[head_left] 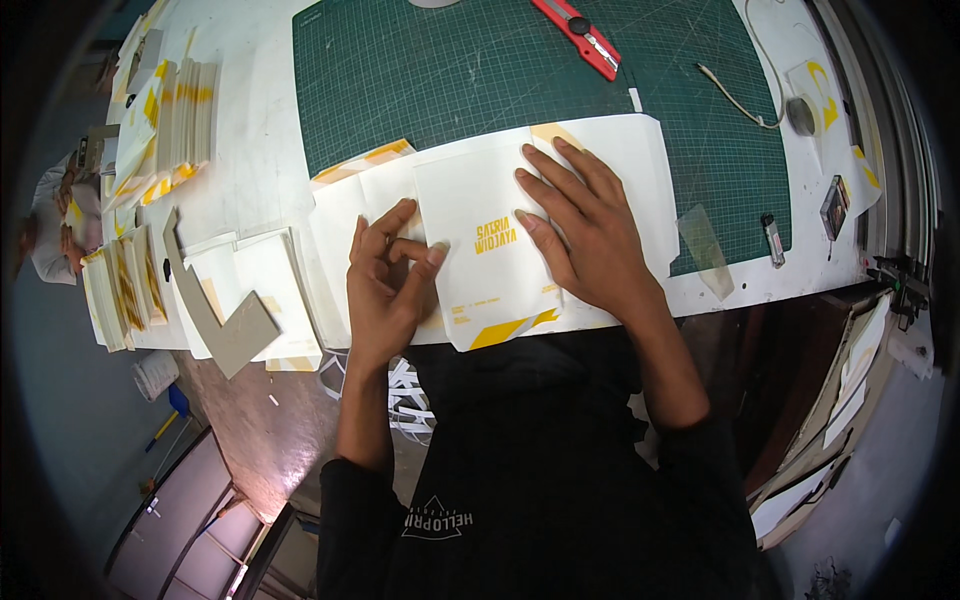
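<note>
A white printed paper folder [471, 200] with yellow lettering and a yellow band lies at the table's front edge, partly over the cutting mat. Its middle panel is folded over, and white side flaps spread out on both sides. My right hand [590, 225] lies on the panel's right part, fingers stretched and apart. At the panel's left edge is my left hand [385, 275], its fingers bent but apart, with the thumb tip touching the panel. Whether that thumb presses the paper against another finger is hard to see. Under the folder's left flap is another yellow-edged sheet [365, 160].
A green cutting mat [430, 80] covers the table's middle. On it lie a red cutter knife [585, 40], a lighter [773, 240] and a clear strip [705, 250]. Stacked folders [185, 120] and an angled grey board [225, 320] are at left. A cable [735, 100] curls at right.
</note>
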Demonstrator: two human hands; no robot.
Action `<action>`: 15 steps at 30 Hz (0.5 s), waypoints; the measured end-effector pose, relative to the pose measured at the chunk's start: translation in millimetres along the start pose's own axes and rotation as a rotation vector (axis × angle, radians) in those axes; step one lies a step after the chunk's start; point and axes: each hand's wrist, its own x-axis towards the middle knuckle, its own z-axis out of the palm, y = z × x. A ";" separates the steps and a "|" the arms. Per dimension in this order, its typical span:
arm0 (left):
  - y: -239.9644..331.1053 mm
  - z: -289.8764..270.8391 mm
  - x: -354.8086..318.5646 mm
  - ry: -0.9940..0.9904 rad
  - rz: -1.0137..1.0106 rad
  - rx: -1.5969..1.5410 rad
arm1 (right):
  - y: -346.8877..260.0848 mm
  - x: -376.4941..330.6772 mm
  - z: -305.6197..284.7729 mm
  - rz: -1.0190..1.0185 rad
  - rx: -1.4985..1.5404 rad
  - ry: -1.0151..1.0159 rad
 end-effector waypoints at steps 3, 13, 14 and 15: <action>-15.4 -5.9 0.3 0.002 0.076 0.038 | 0.9 -0.2 -2.4 0.069 0.135 0.045; 3.0 9.4 -1.3 -0.032 0.389 0.585 | 41.9 -33.3 -66.3 0.883 1.209 0.143; 2.5 10.3 -1.1 -0.034 0.394 0.601 | 39.5 -31.6 -64.1 0.941 1.217 0.260; 0.3 10.6 -1.2 -0.031 0.399 0.614 | 48.1 -36.4 -73.2 0.963 1.247 0.197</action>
